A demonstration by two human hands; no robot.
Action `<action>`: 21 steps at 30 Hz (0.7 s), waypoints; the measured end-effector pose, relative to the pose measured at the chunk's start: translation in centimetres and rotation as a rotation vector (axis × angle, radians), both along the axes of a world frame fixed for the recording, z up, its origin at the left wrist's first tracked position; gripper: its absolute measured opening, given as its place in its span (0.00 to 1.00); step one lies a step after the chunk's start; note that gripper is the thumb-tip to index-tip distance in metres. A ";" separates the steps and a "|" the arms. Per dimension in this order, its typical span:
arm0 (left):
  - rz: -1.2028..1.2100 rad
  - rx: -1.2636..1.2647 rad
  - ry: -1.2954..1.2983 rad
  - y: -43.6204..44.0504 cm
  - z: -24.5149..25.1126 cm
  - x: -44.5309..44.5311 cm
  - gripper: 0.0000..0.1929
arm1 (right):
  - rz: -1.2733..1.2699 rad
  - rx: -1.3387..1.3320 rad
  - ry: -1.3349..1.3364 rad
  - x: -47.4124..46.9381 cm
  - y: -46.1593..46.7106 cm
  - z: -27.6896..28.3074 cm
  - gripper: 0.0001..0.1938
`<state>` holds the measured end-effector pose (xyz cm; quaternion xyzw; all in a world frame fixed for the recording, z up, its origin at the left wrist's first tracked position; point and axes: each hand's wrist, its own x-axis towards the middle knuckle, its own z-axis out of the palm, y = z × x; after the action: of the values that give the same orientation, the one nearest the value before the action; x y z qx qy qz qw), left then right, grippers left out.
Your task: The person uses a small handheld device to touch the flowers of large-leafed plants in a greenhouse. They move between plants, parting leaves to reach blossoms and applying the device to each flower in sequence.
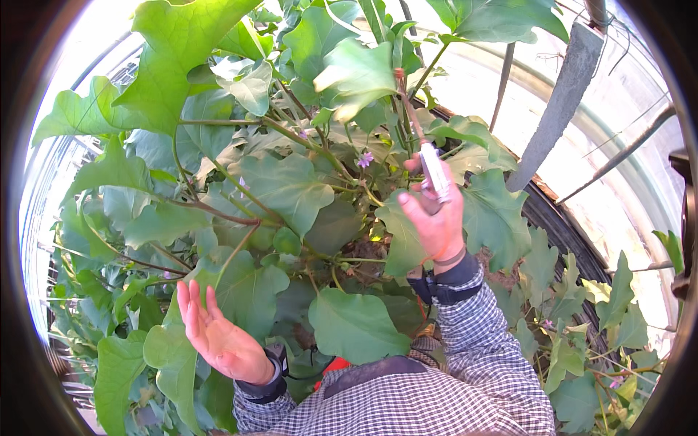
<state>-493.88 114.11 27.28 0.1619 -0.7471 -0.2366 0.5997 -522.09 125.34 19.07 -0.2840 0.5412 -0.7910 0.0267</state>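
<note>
My right hand (439, 218) is closed around a slim tool with a silvery body (434, 169) and a long reddish-brown shaft that points up among the leaves; what kind of tool it is, I cannot tell. Its tip lies beside a blurred, pale green leaf (357, 76). At lower left, my left hand (223, 338) is palm up with its fingers apart and nothing in it, next to broad leaves. Before me stands a leafy plant, apparently eggplant, with purplish stems and small purple flowers (365, 159).
A grey strip (561, 103) hangs at upper right, near curved poles (621, 152) and translucent greenhouse film. A black ribbed edge (567, 234) runs along the plants' right side. More leafy plants (572, 338) grow at lower right and at left.
</note>
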 end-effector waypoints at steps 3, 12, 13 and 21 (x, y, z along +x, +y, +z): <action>-0.008 -0.006 -0.007 -0.3 -0.3 0.3 0.39 | -0.051 -0.187 -0.208 -4.1 -0.1 -0.9 0.28; 0.025 -0.063 -0.119 -0.2 0.2 0.0 0.36 | 0.377 -0.328 -0.615 -17.9 -3.3 -2.9 0.18; 0.029 -0.071 -0.129 -0.3 0.2 0.0 0.35 | 0.372 -0.355 -0.596 -18.1 -3.4 -3.1 0.18; 0.038 -0.110 -0.145 -0.6 0.3 -0.3 0.35 | 0.367 -0.437 -0.523 -15.8 -2.0 -3.4 0.20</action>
<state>-494.21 113.47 27.54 0.1598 -0.7973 -0.1715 0.5562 -537.88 123.29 15.66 -0.1640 0.2752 -0.9154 0.2438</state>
